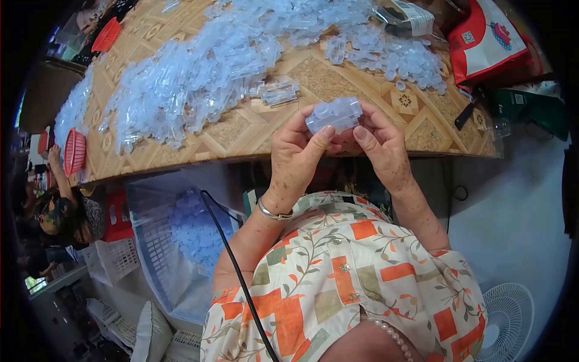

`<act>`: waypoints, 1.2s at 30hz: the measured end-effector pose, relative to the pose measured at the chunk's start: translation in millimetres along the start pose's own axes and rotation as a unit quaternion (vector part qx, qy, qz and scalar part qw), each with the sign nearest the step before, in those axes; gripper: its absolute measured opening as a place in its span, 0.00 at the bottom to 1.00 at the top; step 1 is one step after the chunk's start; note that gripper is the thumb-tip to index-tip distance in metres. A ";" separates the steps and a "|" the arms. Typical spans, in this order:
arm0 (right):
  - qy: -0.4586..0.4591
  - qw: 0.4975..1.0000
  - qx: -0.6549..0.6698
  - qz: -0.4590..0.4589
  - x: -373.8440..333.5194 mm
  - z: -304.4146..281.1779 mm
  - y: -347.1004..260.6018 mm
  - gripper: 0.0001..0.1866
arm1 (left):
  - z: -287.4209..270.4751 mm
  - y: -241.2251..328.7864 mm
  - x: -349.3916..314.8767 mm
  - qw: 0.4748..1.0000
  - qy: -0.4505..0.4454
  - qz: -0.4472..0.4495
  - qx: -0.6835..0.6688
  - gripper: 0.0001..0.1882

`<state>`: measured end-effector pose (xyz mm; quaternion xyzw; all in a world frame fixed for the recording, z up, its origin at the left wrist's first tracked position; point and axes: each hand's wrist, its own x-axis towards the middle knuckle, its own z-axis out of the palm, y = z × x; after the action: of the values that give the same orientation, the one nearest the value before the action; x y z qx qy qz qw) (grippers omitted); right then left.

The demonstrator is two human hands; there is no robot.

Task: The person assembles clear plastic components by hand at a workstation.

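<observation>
Both my hands hold a translucent pale-blue plastic piece (335, 114) just above the front edge of the table. My left hand (295, 148) grips its left end, thumb on the near face. My right hand (386, 145) closes on the right end, with the thumb against its lower corner. The undersides of the fingers are hidden behind the piece. A large pile of clear plastic parts (199, 72) spreads over the table to the left and far side. A few similar parts (280, 92) lie nearest to my hands. Small round clear caps (416, 63) are heaped at the far right.
The patterned table (253, 130) has a curved-looking front edge. Red baskets (74, 152) stand at left, where another person's arm (60, 175) shows. A lined crate of parts (193, 229) is below, beside a black cable (232, 259). A red-white bag (491, 42), a black-handled tool (465, 114) and fan (506, 320) are right.
</observation>
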<state>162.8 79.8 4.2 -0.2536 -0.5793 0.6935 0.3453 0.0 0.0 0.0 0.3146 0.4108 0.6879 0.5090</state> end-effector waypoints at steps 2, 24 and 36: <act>0.022 1.000 0.006 0.020 -0.5 -1.0 -2.7 0.27 | -1.8 -2.3 -0.8 1.000 -0.004 -0.010 0.011 0.20; -0.009 0.988 -0.091 -0.123 -2.2 17.9 -4.5 0.20 | -17.5 8.1 -20.4 0.984 -0.053 0.104 0.136 0.20; 0.000 0.993 -0.112 -0.026 7.8 19.0 19.2 0.19 | -129.8 176.4 -102.4 0.767 0.187 0.574 -0.216 0.48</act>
<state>140.0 72.2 -10.4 -0.2753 -0.6595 0.6152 0.3328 -159.3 -155.4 94.4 0.2382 0.0813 0.9677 -0.0130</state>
